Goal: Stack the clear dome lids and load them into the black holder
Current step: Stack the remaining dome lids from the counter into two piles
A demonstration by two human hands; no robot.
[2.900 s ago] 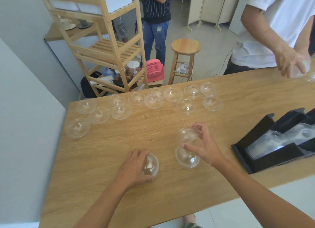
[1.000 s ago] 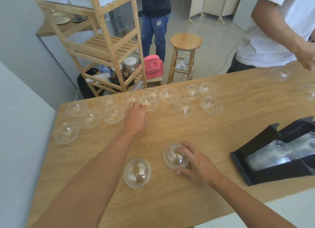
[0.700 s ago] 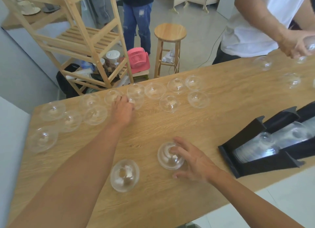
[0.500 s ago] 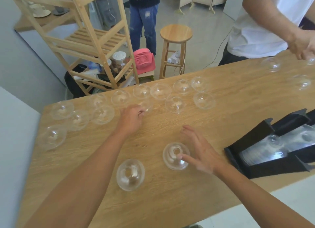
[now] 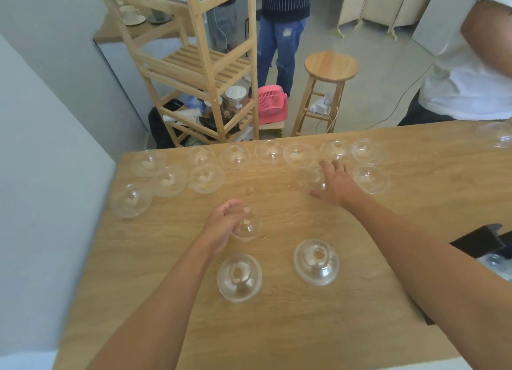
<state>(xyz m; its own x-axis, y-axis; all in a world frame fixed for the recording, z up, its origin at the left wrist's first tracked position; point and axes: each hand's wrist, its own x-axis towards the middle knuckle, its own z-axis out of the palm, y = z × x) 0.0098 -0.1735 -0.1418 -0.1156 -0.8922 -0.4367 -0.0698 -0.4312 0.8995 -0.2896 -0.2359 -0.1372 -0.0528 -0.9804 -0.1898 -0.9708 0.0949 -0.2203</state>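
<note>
My left hand [image 5: 225,227] grips a clear plastic dome lid [image 5: 249,227]; my spread right hand [image 5: 336,185] should cap the far-edge lid [image 5: 315,177] squarely

Wooden shelf unit [image 5: 194,62] and round stool [image 5: 331,66] (both pale) stand on grey floor [image 5: 374,78].
</note>
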